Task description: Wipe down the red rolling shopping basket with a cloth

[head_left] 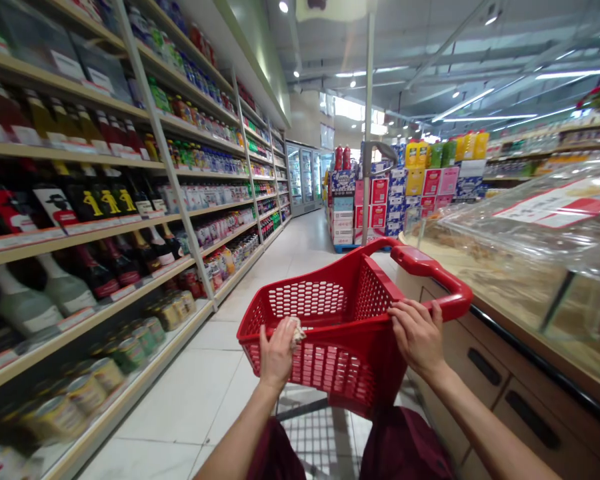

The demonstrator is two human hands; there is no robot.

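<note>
Cloth (297, 332) sits held by my left grip (279, 353) against the shopping cart's near rim (343, 327), my right grip (419, 335) clasping that rim nearer the handle (455, 300).

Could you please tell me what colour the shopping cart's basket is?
The basket is bright red, seen best in the head view.

You can read no words here: bottle labels (60, 205), price tags (23, 239), boxes (379, 191) and the red-and-white sign (563, 203) are too blurred or small to make out.
</note>
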